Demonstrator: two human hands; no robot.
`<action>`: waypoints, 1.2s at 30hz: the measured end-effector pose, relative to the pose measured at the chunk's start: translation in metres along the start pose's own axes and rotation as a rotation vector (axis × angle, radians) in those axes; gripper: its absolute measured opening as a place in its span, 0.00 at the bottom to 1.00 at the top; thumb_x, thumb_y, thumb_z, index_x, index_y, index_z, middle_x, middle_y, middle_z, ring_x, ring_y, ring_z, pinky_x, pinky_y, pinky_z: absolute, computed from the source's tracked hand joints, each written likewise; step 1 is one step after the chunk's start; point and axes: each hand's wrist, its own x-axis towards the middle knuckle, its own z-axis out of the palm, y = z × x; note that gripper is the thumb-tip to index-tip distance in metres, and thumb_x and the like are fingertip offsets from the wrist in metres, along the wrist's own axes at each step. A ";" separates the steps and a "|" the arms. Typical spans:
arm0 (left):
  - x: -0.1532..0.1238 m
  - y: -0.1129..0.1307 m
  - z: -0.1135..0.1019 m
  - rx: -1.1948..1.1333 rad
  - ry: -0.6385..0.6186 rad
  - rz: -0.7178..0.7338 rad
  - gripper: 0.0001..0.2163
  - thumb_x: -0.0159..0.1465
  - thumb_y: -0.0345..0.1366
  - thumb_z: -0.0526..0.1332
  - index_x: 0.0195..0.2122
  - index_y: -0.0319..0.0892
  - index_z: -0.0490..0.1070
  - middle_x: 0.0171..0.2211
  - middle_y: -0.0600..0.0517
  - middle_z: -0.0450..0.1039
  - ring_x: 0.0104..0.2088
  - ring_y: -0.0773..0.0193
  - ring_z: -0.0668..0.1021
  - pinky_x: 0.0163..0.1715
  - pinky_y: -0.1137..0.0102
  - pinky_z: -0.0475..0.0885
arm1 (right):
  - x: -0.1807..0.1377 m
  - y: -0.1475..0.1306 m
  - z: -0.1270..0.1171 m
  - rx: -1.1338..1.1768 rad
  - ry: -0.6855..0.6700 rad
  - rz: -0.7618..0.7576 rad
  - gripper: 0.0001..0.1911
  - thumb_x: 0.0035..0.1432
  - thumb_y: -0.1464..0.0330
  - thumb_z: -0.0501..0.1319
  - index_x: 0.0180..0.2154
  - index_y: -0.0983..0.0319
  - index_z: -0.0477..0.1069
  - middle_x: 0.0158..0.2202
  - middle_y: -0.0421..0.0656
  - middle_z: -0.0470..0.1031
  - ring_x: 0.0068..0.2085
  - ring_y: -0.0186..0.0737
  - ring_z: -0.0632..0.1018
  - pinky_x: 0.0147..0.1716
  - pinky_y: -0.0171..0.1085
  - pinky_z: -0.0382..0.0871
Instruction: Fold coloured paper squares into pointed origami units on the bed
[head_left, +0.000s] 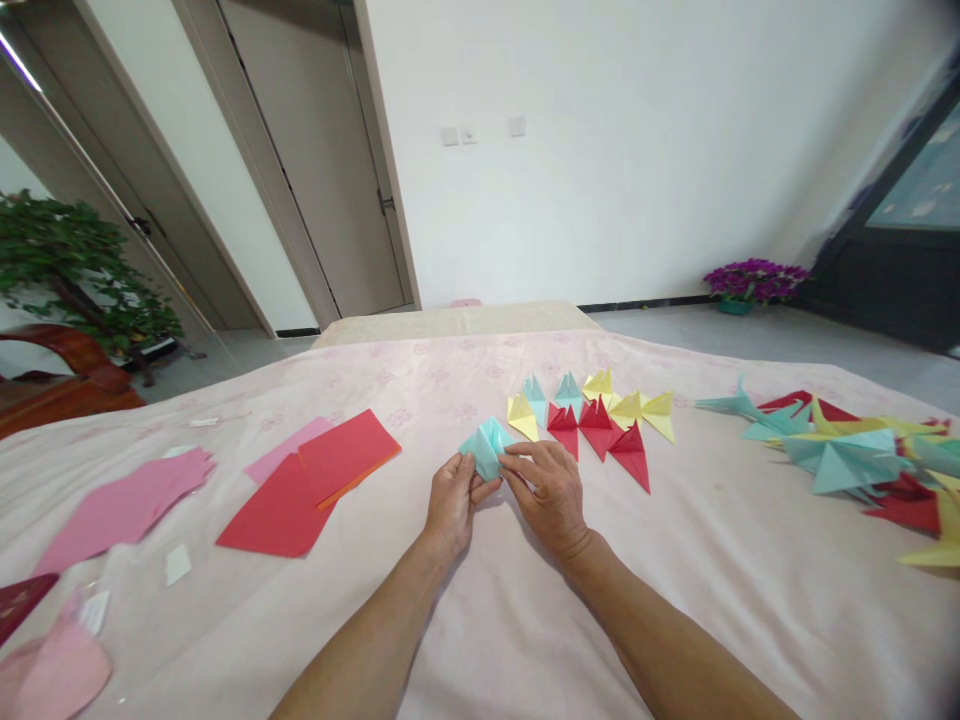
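A partly folded light-blue origami paper is held up over the middle of the cloth. My left hand pinches its lower left side, thumb in front. At its right edge my right hand grips it between thumb and fingers. Just beyond my right hand stand several small folded paper pieces: red ones, yellow ones and light-blue ones. To the left lie flat red paper sheets, with an orange edge showing under one of them.
A pile of folded paper cranes lies at the right. Pink paper sheets are spread at the left, near a small white scrap. A pink patterned cloth covers the surface. Beyond it are a door and purple flowers.
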 end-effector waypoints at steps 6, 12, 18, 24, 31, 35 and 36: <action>-0.002 0.002 0.002 -0.004 -0.011 -0.016 0.22 0.52 0.48 0.73 0.37 0.36 0.72 0.28 0.53 0.74 0.26 0.69 0.77 0.31 0.73 0.78 | 0.002 0.001 0.000 0.018 -0.040 0.010 0.04 0.58 0.68 0.66 0.34 0.54 0.79 0.44 0.43 0.75 0.43 0.44 0.72 0.44 0.45 0.66; -0.001 0.002 0.002 -0.009 -0.018 -0.008 0.22 0.51 0.49 0.73 0.37 0.36 0.72 0.28 0.53 0.74 0.26 0.70 0.76 0.30 0.73 0.78 | 0.001 0.002 0.001 0.064 -0.026 -0.006 0.06 0.58 0.69 0.65 0.38 0.53 0.79 0.43 0.43 0.77 0.44 0.44 0.73 0.45 0.46 0.66; 0.000 0.000 0.000 -0.030 -0.008 -0.017 0.21 0.51 0.47 0.73 0.38 0.36 0.73 0.32 0.51 0.77 0.28 0.69 0.78 0.31 0.73 0.79 | 0.001 0.004 0.002 0.095 0.011 0.009 0.07 0.59 0.68 0.65 0.40 0.55 0.79 0.39 0.43 0.79 0.41 0.44 0.75 0.44 0.46 0.67; 0.001 -0.001 -0.002 -0.033 -0.006 -0.013 0.21 0.52 0.47 0.73 0.38 0.37 0.72 0.29 0.52 0.76 0.26 0.70 0.77 0.32 0.72 0.79 | 0.000 0.002 0.002 0.080 0.010 0.009 0.04 0.58 0.69 0.66 0.36 0.54 0.79 0.43 0.43 0.78 0.43 0.44 0.74 0.45 0.47 0.68; -0.001 0.000 0.001 -0.036 -0.004 -0.016 0.21 0.52 0.47 0.73 0.38 0.37 0.72 0.30 0.52 0.75 0.27 0.69 0.77 0.32 0.72 0.79 | 0.000 0.000 0.001 0.051 0.019 0.033 0.03 0.58 0.68 0.66 0.33 0.55 0.79 0.42 0.42 0.78 0.43 0.44 0.74 0.44 0.46 0.67; -0.001 -0.001 0.001 -0.035 0.003 -0.021 0.22 0.51 0.48 0.73 0.37 0.37 0.72 0.28 0.53 0.74 0.27 0.69 0.77 0.31 0.72 0.79 | 0.000 0.000 0.001 0.062 0.010 0.039 0.03 0.58 0.69 0.66 0.34 0.55 0.79 0.39 0.42 0.79 0.41 0.43 0.74 0.44 0.45 0.67; -0.001 -0.001 0.000 -0.035 0.009 -0.019 0.22 0.51 0.48 0.73 0.37 0.37 0.72 0.28 0.54 0.74 0.26 0.69 0.77 0.31 0.72 0.79 | 0.000 0.000 0.001 0.068 0.020 0.040 0.04 0.58 0.69 0.66 0.36 0.55 0.79 0.39 0.42 0.79 0.41 0.43 0.74 0.44 0.45 0.67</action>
